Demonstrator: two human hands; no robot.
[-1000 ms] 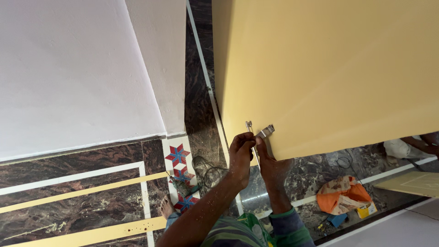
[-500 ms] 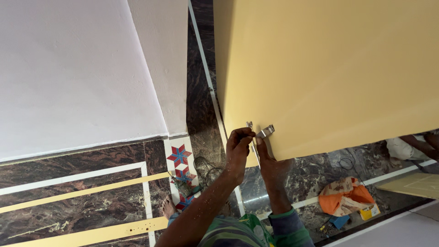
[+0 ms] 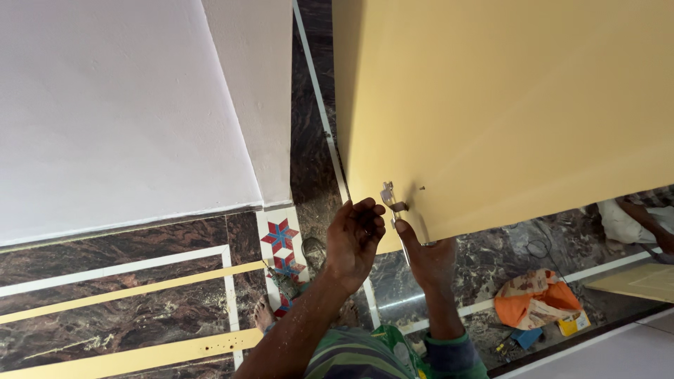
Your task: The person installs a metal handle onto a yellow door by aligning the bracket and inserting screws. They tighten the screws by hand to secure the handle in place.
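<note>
Low in the middle of the frame, both hands meet at a small shiny metal fitting (image 3: 388, 196) fixed to the smooth, matte yellow board (image 3: 505, 105). Left hand (image 3: 353, 238) is half curled just beside it, fingertips near the metal; whether they pinch it I cannot tell. Right hand (image 3: 430, 256) is closed round a thin metal tool (image 3: 403, 245) pointing up at the fitting. Below lies glossy dark marble floor (image 3: 105, 238) with pale stripes, and a crumpled orange bag (image 3: 537, 298) sits lower right.

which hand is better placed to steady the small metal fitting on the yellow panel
Right, probably: the right hand has a fingertip at the small metal fitting on the yellow panel. The left hand sits beside it, fingers curled.
</note>
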